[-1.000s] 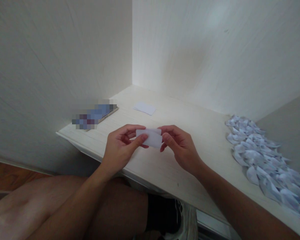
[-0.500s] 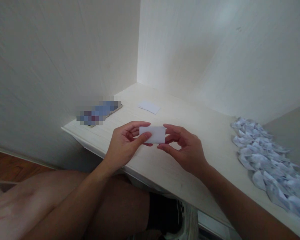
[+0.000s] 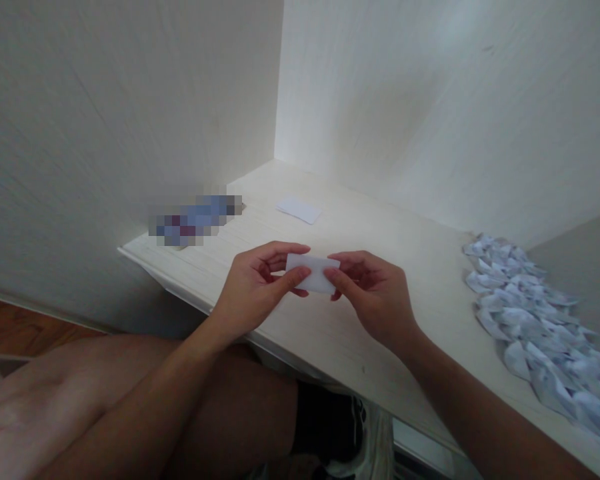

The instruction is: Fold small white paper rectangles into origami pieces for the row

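Note:
A small white rectangle of paper (image 3: 316,275) is held up between my two hands, above the table top. My left hand (image 3: 260,277) pinches its left end, thumb on the near face and fingers behind and along the edges. At the right end my right hand (image 3: 373,283) grips it the same way, its thumb pressed on the face. Whether the paper is one sheet or folded layers, I cannot tell. Beyond the hands, flat on the table, lies another white piece of paper (image 3: 299,210).
Rows of folded white paper pieces (image 3: 535,313) cover the right side of the white table (image 3: 405,227). A blurred-out bluish flat item (image 3: 195,220) lies at the left by the wall. Walls (image 3: 380,87) close off the back and left. My legs (image 3: 240,407) are under the front edge.
My right thumb has moved from below the paper onto its near face, and the right hand now grips that end. The paper and left hand have shifted slightly right.

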A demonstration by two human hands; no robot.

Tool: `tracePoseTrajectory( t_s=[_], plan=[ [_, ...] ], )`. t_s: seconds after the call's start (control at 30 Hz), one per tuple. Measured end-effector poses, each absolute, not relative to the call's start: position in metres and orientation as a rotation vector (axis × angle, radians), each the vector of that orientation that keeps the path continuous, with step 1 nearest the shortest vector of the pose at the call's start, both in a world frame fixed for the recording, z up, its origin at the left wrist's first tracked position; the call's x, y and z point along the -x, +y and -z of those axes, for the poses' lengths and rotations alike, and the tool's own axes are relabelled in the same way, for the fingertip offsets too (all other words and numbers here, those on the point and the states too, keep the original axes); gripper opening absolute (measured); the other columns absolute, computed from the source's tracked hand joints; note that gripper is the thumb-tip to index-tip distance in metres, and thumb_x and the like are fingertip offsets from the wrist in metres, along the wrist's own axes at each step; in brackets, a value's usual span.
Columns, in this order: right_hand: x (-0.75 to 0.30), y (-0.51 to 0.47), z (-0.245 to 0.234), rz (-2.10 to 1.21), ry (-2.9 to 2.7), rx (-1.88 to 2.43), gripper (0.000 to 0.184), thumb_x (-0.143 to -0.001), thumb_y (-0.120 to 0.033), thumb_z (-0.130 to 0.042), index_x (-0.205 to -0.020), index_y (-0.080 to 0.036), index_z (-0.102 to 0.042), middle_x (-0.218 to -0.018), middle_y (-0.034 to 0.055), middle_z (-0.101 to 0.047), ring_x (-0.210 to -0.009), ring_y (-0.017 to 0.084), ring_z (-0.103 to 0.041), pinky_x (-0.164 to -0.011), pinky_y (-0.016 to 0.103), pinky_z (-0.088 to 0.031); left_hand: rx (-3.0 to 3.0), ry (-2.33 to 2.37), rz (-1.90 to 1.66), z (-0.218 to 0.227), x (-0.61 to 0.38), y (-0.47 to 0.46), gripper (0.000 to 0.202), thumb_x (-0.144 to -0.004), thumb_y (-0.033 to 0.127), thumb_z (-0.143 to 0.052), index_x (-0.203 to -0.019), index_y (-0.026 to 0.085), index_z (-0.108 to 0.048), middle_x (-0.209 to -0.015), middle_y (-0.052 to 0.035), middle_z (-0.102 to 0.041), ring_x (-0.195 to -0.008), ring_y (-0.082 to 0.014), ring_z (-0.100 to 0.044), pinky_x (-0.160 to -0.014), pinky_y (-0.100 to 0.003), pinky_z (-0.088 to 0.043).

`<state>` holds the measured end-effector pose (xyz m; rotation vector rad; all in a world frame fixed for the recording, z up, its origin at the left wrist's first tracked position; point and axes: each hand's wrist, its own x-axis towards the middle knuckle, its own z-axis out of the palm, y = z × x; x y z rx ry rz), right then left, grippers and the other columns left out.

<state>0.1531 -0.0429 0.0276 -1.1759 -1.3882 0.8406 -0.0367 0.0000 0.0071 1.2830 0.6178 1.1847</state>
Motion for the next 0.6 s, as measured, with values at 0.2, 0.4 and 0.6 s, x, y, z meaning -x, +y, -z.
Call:
tracePoseTrajectory(
  t_s=[0.2,0.4,0.6],
  plan=[
    [-0.1577,-0.0397,-0.0261,-0.837,-1.346,1.178,0.019,-0.08,-0.026,-0.083,-0.097,-0.019,-0.077,-0.068,-0.0036,-0.069,-0.055,0.01,-0.064,-0.052,0.024,-0.06,-1.239,0.684,-1.202,-0.0118,0.0395,0.0023,0.023,-0.079,0.023,-0.088,-0.099,0.015,-0.08,-0.082,-0.0033,-0.081,-0.073,-0.017,-0.078,-0.06,-0.023,-0.069],
    [-0.1576,-0.0404,-0.0257,-0.816,-1.364,1.19,0.018,-0.08,-0.025,-0.083,-0.097,-0.021,-0.079,-0.068,-0.004,-0.068,-0.056,0.01,-0.064,-0.053,0.023,-0.057,-1.205,0.684,-1.223,-0.0125,0.0404,0.0034,0.022,-0.075,0.02,-0.09,-0.096,0.016,-0.082,-0.081,-0.0028,-0.081,-0.07,-0.0162,-0.078,-0.058,-0.021,-0.068],
    [-0.158,-0.0406,-0.0274,-0.769,-1.387,1.21,0.015,-0.079,-0.022,-0.082,-0.094,-0.021,-0.081,-0.067,-0.0036,-0.068,-0.057,0.01,-0.064,-0.055,0.023,-0.056,-1.184,0.68,-1.222,-0.011,0.0407,0.0017,0.022,-0.074,0.02,-0.091,-0.094,0.017,-0.082,-0.081,-0.0028,-0.082,-0.068,-0.0156,-0.078,-0.059,-0.022,-0.068]
  ],
)
